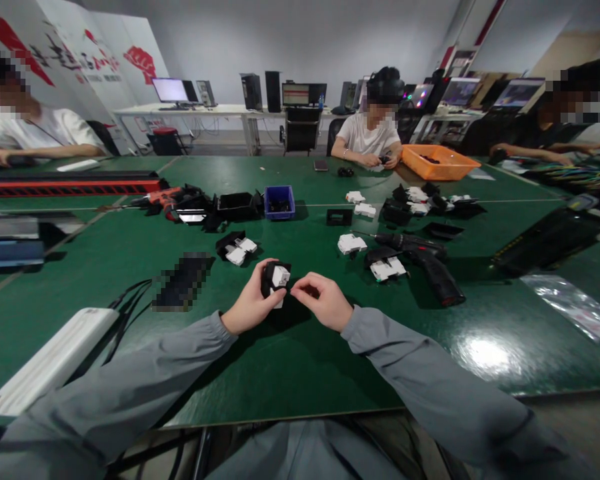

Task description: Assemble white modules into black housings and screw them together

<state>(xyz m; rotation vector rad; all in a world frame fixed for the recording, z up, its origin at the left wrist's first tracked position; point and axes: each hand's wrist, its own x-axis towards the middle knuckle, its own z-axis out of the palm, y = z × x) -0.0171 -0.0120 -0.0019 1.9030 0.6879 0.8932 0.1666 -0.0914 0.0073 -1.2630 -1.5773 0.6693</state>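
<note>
Head view, as I watch from the remote station: my left hand [250,303] grips a small black-and-white part [276,278] just above the green table [300,360], near the middle of its near edge. My right hand [323,300] is pinched narrow, thumb and forefinger closed at the part's right side (whether they hold something tiny there, I cannot tell). The part sits between the two hands, cradled in the left fingers and touching the right fingertips. To do this well, I judge the left hand should keep the part steady and level while the right works with a light, square pinch. A black power drill [427,263] lies to the right, and a blue bin [279,202] stands farther back toward the centre.
</note>
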